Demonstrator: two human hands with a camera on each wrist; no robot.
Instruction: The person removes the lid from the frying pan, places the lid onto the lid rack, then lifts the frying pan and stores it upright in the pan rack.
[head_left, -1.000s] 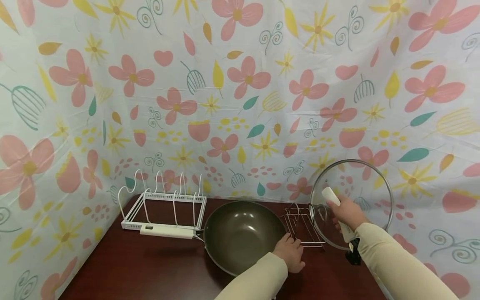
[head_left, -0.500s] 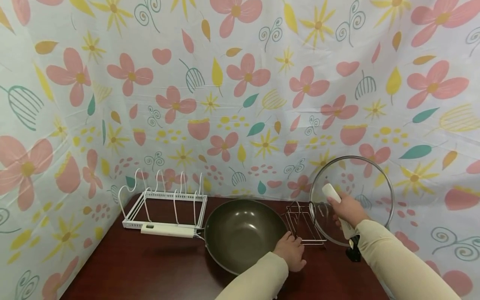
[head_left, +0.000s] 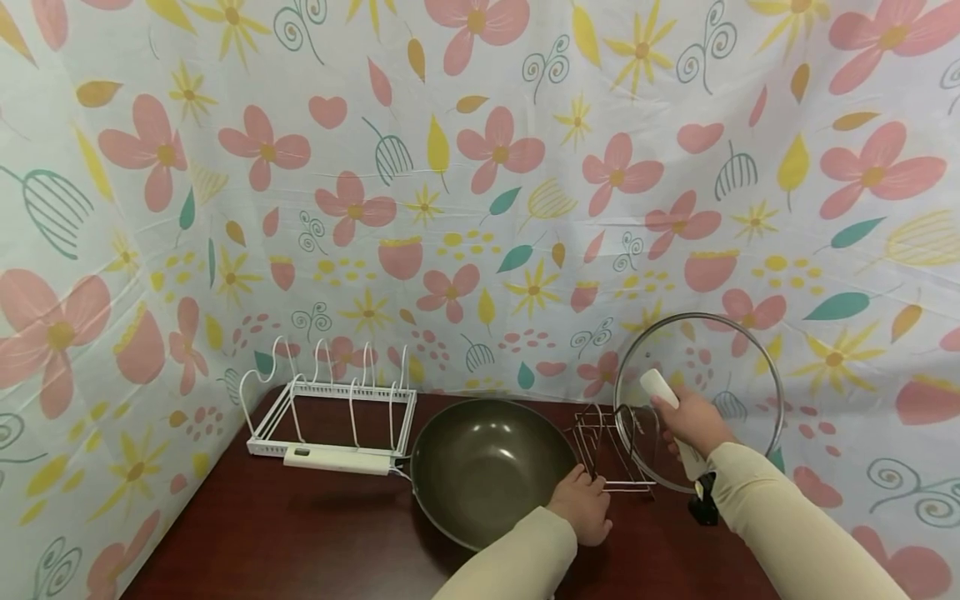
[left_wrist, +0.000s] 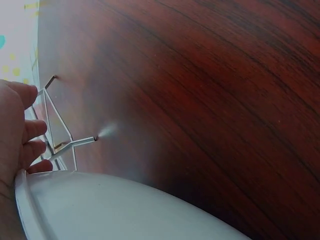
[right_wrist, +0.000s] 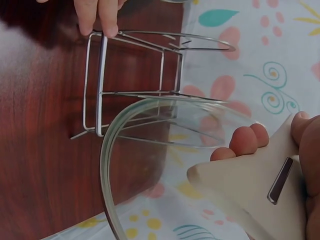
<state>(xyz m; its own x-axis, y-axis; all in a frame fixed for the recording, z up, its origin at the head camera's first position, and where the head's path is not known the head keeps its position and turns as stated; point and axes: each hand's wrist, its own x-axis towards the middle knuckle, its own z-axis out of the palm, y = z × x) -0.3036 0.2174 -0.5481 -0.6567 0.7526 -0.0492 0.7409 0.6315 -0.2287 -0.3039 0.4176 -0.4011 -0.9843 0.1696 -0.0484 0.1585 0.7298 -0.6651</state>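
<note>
My right hand (head_left: 693,429) grips the cream handle (right_wrist: 240,185) of a clear glass lid (head_left: 738,375) with a metal rim. The lid stands upright, its left edge among the wires of a small metal wire rack (head_left: 618,486). My left hand (head_left: 581,504) rests its fingers on the near left corner of that rack; in the right wrist view two fingertips (right_wrist: 109,27) touch its end wire. Beside this hand sits a wok (head_left: 487,475), dark inside and pale outside, its cream handle (head_left: 337,461) pointing left. The left thumb is hidden.
A white wire rack (head_left: 330,417) with tall loops stands at the back left, behind the wok's handle. The dark red-brown table (head_left: 300,533) ends at a flowered curtain (head_left: 480,250) behind and at the left.
My right hand and the lid have shifted slightly left, towards the small rack. My left hand stays on the rack, and the wok has not moved. The head view has shifted slightly.
</note>
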